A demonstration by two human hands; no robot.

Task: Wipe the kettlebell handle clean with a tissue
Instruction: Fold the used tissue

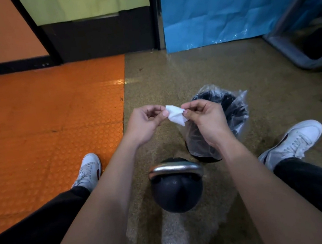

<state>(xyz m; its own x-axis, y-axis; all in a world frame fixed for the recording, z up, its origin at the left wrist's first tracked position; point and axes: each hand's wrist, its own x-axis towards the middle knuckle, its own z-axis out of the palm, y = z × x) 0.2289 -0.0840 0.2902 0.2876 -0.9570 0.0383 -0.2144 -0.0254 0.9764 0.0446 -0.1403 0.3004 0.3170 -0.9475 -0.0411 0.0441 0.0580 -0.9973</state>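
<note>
A black kettlebell (pixel 177 192) stands on the floor between my legs, its shiny metal handle (pixel 175 168) arched across the top. Well above and beyond it, a small white tissue (pixel 176 114) is stretched between my two hands. My left hand (pixel 146 124) pinches its left edge with thumb and fingertips. My right hand (pixel 205 116) pinches its right edge the same way. Neither hand touches the kettlebell.
A black bin lined with a clear plastic bag (pixel 222 123) stands just beyond the kettlebell, partly behind my right hand. My white shoes (pixel 88 171) (pixel 293 143) flank the spot. Orange studded matting (pixel 46 125) lies left; a blue sheet (pixel 223 8) hangs at the back.
</note>
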